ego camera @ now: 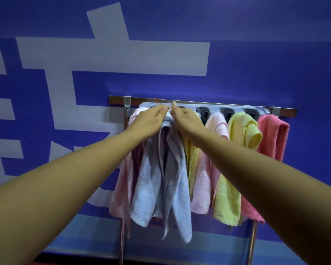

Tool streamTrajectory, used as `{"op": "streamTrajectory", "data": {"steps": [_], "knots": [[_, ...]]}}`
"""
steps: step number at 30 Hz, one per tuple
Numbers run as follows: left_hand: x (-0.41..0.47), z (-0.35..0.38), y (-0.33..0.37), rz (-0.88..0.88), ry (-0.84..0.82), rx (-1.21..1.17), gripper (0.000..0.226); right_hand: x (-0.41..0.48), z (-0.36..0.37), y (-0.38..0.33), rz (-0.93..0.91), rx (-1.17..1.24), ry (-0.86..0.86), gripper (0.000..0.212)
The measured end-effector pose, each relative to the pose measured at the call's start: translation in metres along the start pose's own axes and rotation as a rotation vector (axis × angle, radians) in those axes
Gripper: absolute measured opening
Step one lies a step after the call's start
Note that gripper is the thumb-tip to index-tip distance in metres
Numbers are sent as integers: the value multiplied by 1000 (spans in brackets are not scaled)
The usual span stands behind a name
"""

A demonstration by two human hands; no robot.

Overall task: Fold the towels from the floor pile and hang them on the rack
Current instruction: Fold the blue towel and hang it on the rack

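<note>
While left hand point(150, 118) and right hand point(185, 119) pinch blue towel point(159, 180) top at rack point(227, 104), we count 5 other towels point(218, 129) hung; floor pile unseen, remainder unknown.

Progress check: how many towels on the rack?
6, left to right: far-left pink, blue (held by left hand, right hand), narrow yellow, middle pink, big yellow, coral. Others may be hidden.

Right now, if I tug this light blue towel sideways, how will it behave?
Probably floppy: the light blue towel hangs in limp folds below the left hand and right hand. Likely light, as fingertip pinches seem to carry it. Its hold on the rack is hidden.
</note>
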State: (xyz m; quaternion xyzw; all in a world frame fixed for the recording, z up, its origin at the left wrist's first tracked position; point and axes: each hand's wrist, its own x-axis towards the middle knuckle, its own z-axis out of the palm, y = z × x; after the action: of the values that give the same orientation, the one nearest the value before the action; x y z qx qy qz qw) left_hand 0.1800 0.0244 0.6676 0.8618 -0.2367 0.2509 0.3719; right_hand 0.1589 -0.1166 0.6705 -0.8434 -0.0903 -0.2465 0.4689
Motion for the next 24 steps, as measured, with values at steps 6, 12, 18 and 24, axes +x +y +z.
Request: {"op": "streamTrajectory", "data": {"steps": [6, 12, 18, 24], "knots": [[-24, 20, 12, -202, -218, -1014, 47, -3, 29, 39, 163, 592, -66, 98], [-17, 39, -23, -204, -138, -878, 88, -7, 38, 51, 166, 645, -5, 81], [-25, 50, -30, -164, -173, -841, 88, -24, 36, 51, 160, 609, -55, 73], [-32, 58, -40, -223, -175, -827, 81, -31, 35, 54, 142, 610, -12, 67]]}}
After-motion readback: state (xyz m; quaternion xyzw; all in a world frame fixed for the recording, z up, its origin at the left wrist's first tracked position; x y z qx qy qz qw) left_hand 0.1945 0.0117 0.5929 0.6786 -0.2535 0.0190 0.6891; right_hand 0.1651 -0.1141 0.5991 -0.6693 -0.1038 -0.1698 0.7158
